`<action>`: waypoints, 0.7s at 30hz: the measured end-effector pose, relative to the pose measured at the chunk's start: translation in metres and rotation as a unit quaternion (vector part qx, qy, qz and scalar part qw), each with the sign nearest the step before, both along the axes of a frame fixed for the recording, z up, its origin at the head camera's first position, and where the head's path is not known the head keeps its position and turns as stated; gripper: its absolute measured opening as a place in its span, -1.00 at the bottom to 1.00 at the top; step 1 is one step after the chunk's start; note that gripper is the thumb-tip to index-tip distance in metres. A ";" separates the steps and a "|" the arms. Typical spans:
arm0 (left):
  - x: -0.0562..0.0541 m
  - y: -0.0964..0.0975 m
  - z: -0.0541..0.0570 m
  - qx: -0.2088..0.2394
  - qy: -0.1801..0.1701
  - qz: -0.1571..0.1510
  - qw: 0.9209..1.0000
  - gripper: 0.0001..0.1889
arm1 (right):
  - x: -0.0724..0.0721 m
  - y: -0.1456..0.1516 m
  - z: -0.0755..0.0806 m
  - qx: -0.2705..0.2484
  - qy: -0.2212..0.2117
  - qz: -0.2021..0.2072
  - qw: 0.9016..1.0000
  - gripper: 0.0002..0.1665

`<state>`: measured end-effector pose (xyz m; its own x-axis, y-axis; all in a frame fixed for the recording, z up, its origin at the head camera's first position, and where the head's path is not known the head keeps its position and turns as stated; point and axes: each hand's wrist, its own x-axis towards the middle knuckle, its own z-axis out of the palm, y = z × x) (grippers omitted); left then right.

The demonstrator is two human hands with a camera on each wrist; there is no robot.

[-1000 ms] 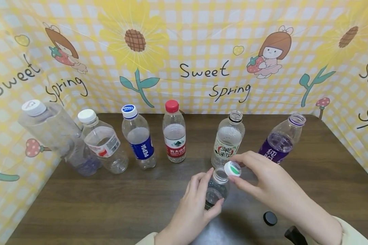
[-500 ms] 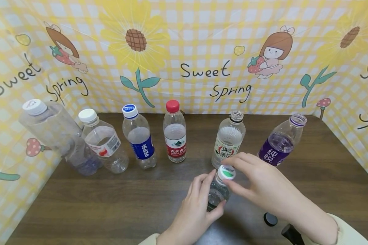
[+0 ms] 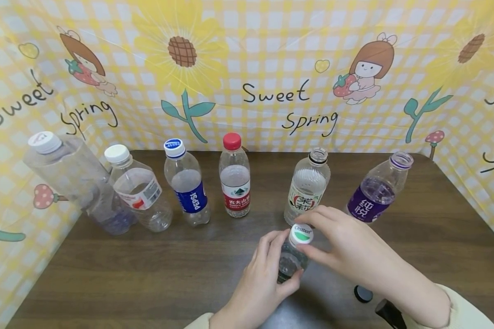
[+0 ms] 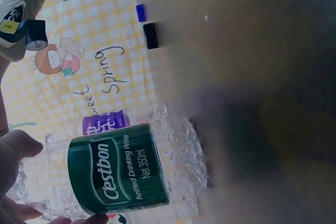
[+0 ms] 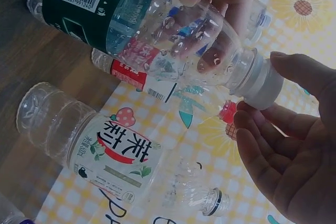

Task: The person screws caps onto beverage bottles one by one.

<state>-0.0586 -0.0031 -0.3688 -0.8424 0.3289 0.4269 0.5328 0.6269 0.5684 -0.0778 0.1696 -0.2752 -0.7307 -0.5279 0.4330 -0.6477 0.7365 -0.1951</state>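
Observation:
My left hand (image 3: 260,274) grips a small clear water bottle (image 4: 118,169) with a green C'estbon label, fingers on one side and thumb on the other. The bottle stands upright near the table's front middle. On its mouth sits a white cap (image 3: 302,234) with a green mark, pinched between thumb and fingers of my right hand (image 3: 350,242). In the right wrist view the cap (image 5: 264,85) covers the threaded neck. Just behind stands an uncapped bottle with a pale floral label (image 3: 306,192). To the right is an uncapped purple-labelled bottle (image 3: 372,196).
A black cap (image 3: 363,294) lies near my right forearm; a blue cap (image 4: 140,12) shows beside it in the left wrist view. Leftward stand capped bottles: a red-capped one (image 3: 234,183), a Pepsi bottle (image 3: 187,187), a white-capped one (image 3: 137,196) and a large one (image 3: 78,178).
My right hand has brought the white cap leftward from beside the bottle's open mouth onto it. The left hand keeps its grip on the bottle, nearly in place.

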 end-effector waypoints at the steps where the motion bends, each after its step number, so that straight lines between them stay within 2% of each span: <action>1: 0.000 0.000 0.000 0.000 -0.001 -0.002 1.000 -0.27 | 0.000 -0.001 0.000 0.000 -0.001 -0.002 1.000 -0.60; 5: 0.000 -0.001 0.002 -0.005 -0.010 -0.007 1.000 -0.28 | -0.001 -0.002 0.001 0.002 -0.018 -0.012 1.000 -0.62; 13: -0.001 -0.002 0.002 -0.018 -0.012 -0.004 1.000 -0.29 | -0.003 -0.007 0.004 0.011 -0.105 -0.079 0.991 -0.61; 19: -0.001 -0.001 0.000 -0.015 0.009 -0.001 1.000 -0.29 | -0.004 -0.012 0.002 0.022 -0.108 -0.109 0.988 -0.57; 21: -0.001 -0.001 0.000 -0.015 0.004 -0.002 1.000 -0.29 | -0.004 -0.012 0.001 0.029 -0.109 -0.115 0.987 -0.55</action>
